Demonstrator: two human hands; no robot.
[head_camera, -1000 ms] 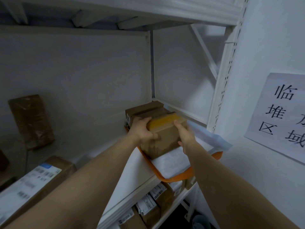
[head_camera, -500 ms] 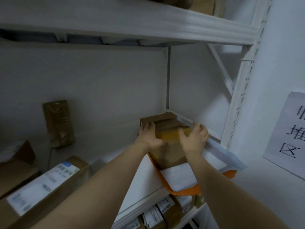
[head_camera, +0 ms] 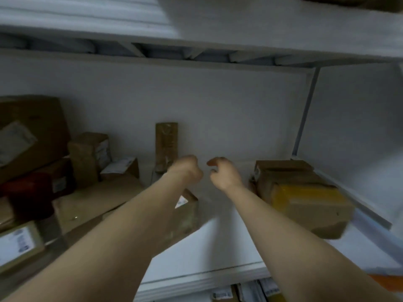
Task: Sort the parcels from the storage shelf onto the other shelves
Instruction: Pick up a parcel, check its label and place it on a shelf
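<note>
With both hands, left hand point(head_camera: 186, 168) and right hand point(head_camera: 222, 174), loosely curled and empty over the white shelf point(head_camera: 218, 247), a pick seems next, perhaps the yellow-taped brown cardboard parcel point(head_camera: 305, 205) at its right edge.

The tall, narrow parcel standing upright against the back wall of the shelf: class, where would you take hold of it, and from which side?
Grip the tall narrow parcel by its two long side faces, about mid-height, reaching straight in from the front. It stands on end against the wall, so its back is blocked, and a low grip would likely tip it. Both hands, left and right, are empty in front of it.
</note>
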